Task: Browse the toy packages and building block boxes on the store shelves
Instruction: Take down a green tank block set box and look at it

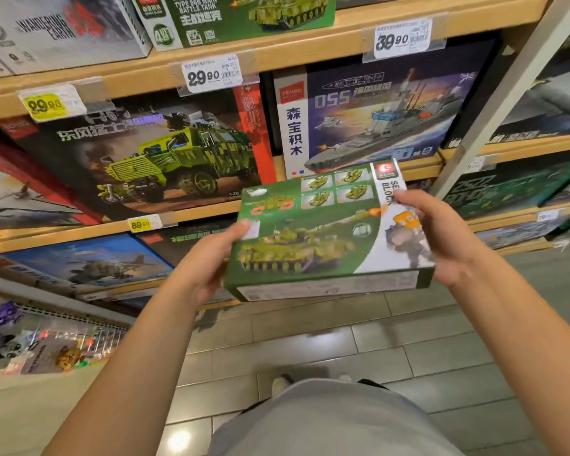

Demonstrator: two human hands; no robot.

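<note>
**Tank Box Held for Inspection in Front of the Shelves**

While both hands hold 1 green tank box (323, 238) in front of the shelves, the step in hand is judged to be examination of a single package, part-way through browsing. The left hand (211, 258) grips the box's left short edge, thumb on the printed face and fingers underneath. The right hand (441, 235) holds the right short edge, fingers curled over the top corner. The hands are apart, 1 at each end.

The box sits in mid-air above the tiled floor (408, 350), below the warship box (385, 116) and to the right of the armoured truck box (165, 153), touching neither. Its long axis runs left to right across the view, slightly raised at the right. The printed face points up towards the camera, tilted back; the near side panel (329, 286) faces the person. The pictured tank's gun points to the right.

Judgement on the next move: either turn the box over to read another face, which calls for a steady hold at both ends, or return it to a shelf. A matching tank box (237, 18) stands on the upper shelf (310, 44), above a tag reading 29.90 (208, 75).
</note>
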